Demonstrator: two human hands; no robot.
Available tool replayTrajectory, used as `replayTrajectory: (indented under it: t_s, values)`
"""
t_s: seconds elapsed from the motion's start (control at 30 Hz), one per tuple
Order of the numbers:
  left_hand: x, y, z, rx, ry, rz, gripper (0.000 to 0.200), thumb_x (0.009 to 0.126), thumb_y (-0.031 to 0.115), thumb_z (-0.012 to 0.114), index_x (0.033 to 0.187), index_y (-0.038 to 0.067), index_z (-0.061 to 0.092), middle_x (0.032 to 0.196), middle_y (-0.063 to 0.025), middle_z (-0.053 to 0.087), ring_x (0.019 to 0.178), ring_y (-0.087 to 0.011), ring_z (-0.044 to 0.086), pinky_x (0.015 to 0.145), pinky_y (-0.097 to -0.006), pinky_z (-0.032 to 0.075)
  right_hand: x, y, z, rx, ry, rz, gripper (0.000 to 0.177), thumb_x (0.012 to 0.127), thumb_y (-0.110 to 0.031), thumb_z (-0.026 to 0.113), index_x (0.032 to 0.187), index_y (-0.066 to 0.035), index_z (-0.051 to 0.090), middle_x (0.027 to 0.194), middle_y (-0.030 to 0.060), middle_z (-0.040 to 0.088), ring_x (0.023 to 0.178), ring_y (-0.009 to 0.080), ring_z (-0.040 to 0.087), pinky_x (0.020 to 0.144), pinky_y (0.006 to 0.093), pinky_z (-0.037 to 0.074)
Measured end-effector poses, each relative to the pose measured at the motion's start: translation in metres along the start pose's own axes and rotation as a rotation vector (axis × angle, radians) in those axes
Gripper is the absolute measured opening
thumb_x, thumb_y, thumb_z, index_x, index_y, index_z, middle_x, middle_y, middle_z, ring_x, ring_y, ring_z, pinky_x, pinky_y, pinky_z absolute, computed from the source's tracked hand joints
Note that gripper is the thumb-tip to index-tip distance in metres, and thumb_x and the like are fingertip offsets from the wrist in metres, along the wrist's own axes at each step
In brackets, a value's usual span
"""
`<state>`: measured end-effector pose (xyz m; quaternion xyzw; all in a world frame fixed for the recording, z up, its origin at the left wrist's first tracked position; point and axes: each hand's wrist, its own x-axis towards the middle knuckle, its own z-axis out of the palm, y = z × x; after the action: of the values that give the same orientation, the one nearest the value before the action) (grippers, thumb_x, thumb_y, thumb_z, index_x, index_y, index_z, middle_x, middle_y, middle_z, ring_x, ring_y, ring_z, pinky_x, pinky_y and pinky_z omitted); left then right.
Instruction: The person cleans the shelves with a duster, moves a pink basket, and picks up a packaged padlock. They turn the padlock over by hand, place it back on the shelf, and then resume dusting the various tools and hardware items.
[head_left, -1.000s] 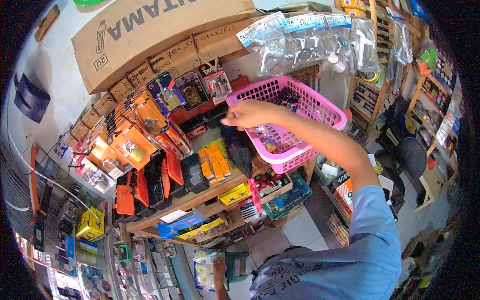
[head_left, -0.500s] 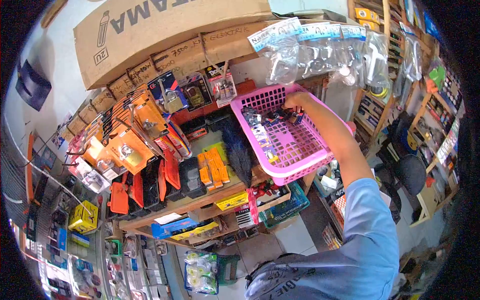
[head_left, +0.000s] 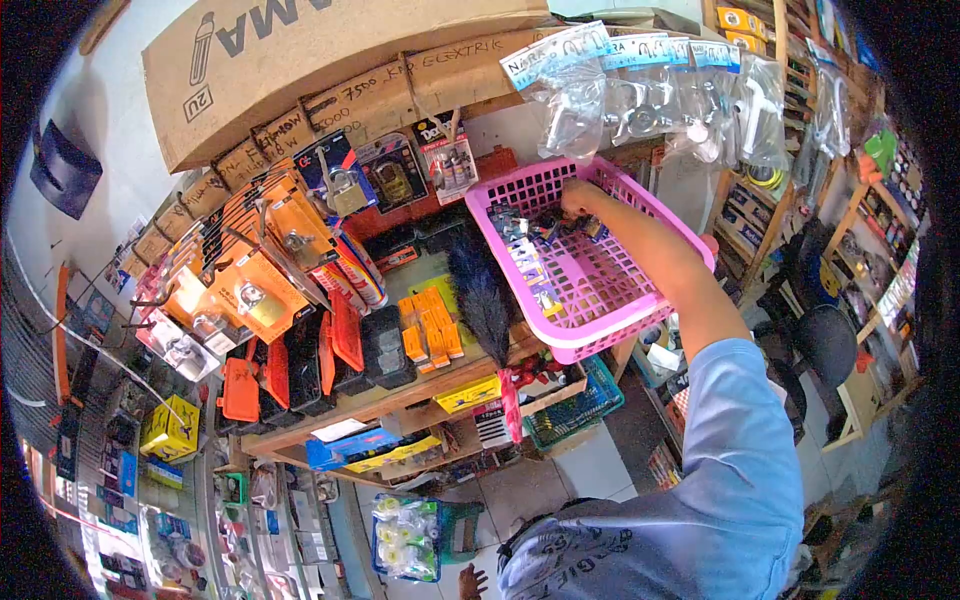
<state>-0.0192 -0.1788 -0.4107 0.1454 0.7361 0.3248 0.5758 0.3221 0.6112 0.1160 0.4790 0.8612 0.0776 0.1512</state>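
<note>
One pink basket (head_left: 583, 345) is entered by the curled right hand (head_left: 577, 199) – hold unclear – with the left hand (head_left: 472, 582) spread, empty.

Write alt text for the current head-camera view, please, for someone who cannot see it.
The right hand reaches into a pink plastic basket of small packets, beside a dark duster, while the left hand is low, fingers spread. Carded padlocks hang at left.

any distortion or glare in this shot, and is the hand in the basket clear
Head view: strong fisheye, bowing the cardboard box; black, grainy corners; whitish glare on the hanging plastic bags; washed-out patch at lower left; right hand in the pink plastic basket small and soft, its fingers hard to separate.
</note>
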Motion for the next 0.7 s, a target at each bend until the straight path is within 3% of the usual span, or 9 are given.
replayTrajectory:
  t_s: [0.03,0.1,0.13,0.27,0.37,0.5,0.53,0.67,0.7]
  values:
    - [0.000,-0.003,0.002,-0.043,-0.017,-0.035,0.051,0.097,0.050,0.043,0.127,0.009,0.051,0.122,-0.0100,0.060,0.107,-0.0211,0.059,0.086,-0.0387,0.048,0.000,0.002,-0.001,0.001,0.000,0.001,0.020,0.071,-0.004,0.058,0.081,-0.009,0.074,0.078,0.0130,0.071,0.068,0.0292,0.068,0.057,0.0454,0.053]
    - [0.003,-0.009,-0.003,-0.117,-0.044,-0.106,0.052,0.096,0.051,0.043,0.126,0.009,0.051,0.121,-0.0098,0.061,0.106,-0.0210,0.060,0.085,-0.0387,0.049,-0.020,-0.003,-0.019,0.524,-0.081,0.231,0.011,0.067,-0.014,0.071,0.062,-0.004,0.068,0.060,0.0122,0.065,0.056,0.0208,0.065,0.050,0.0382,0.050]
    - [-0.002,-0.005,-0.005,-0.109,-0.041,-0.104,0.052,0.096,0.051,0.043,0.126,0.009,0.051,0.121,-0.0098,0.061,0.106,-0.0210,0.060,0.085,-0.0387,0.049,-0.043,-0.009,-0.031,0.657,-0.041,0.298,0.007,0.064,-0.009,0.068,0.065,-0.003,0.070,0.062,0.0132,0.066,0.057,0.0198,0.065,0.051,0.0375,0.049]
    - [0.006,0.016,0.003,0.002,-0.202,-0.071,0.053,0.095,0.053,0.044,0.123,0.009,0.052,0.115,-0.0092,0.062,0.100,-0.0202,0.062,0.081,-0.0380,0.050,-0.110,-0.035,-0.056,0.456,0.123,0.232,0.010,0.065,-0.005,0.061,0.070,0.001,0.068,0.062,0.0152,0.065,0.056,0.0212,0.064,0.050,0.0374,0.047]
    - [0.018,0.040,0.021,0.087,-0.342,-0.051,0.054,0.094,0.055,0.045,0.121,0.009,0.052,0.110,-0.0087,0.063,0.095,-0.0196,0.063,0.078,-0.0374,0.050,-0.151,-0.046,-0.050,0.522,0.055,0.148,0.013,0.064,-0.004,0.063,0.074,0.001,0.069,0.062,0.0144,0.065,0.055,0.0255,0.063,0.051,0.0395,0.049]
    - [0.045,0.088,0.048,0.224,-0.544,-0.021,0.056,0.093,0.058,0.045,0.118,0.009,0.053,0.103,-0.0081,0.065,0.090,-0.0189,0.064,0.074,-0.0366,0.051,-0.187,-0.052,-0.028,0.497,0.055,0.008,0.035,0.067,-0.010,0.071,0.101,-0.001,0.069,0.092,0.0157,0.070,0.084,0.0297,0.067,0.073,0.0400,0.052]
    - [0.051,0.105,0.055,0.260,-0.594,-0.013,0.056,0.092,0.058,0.046,0.118,0.009,0.053,0.102,-0.0079,0.065,0.088,-0.0187,0.065,0.073,-0.0364,0.051,-0.213,-0.064,-0.049,0.526,-0.095,0.097,0.043,0.069,-0.013,0.073,0.111,-0.005,0.067,0.101,0.0167,0.069,0.093,0.0286,0.065,0.079,0.0394,0.051]
    - [0.049,0.181,0.089,0.363,-0.746,0.004,0.057,0.091,0.060,0.046,0.115,0.009,0.054,0.097,-0.0074,0.066,0.084,-0.0181,0.066,0.070,-0.0358,0.052,-0.241,-0.059,-0.045,0.556,-0.165,0.079,0.041,0.071,-0.016,0.074,0.111,-0.006,0.067,0.097,0.0171,0.069,0.090,0.0313,0.066,0.077,0.0408,0.051]
    - [0.000,0.218,0.087,0.304,-0.713,0.074,0.058,0.091,0.060,0.046,0.115,0.008,0.054,0.092,-0.0076,0.066,0.080,-0.0176,0.066,0.070,-0.0339,0.052,-0.253,-0.059,-0.050,0.558,-0.166,0.087,0.041,0.071,-0.016,0.074,0.111,-0.006,0.067,0.097,0.0171,0.069,0.090,0.0313,0.066,0.077,0.0408,0.051]
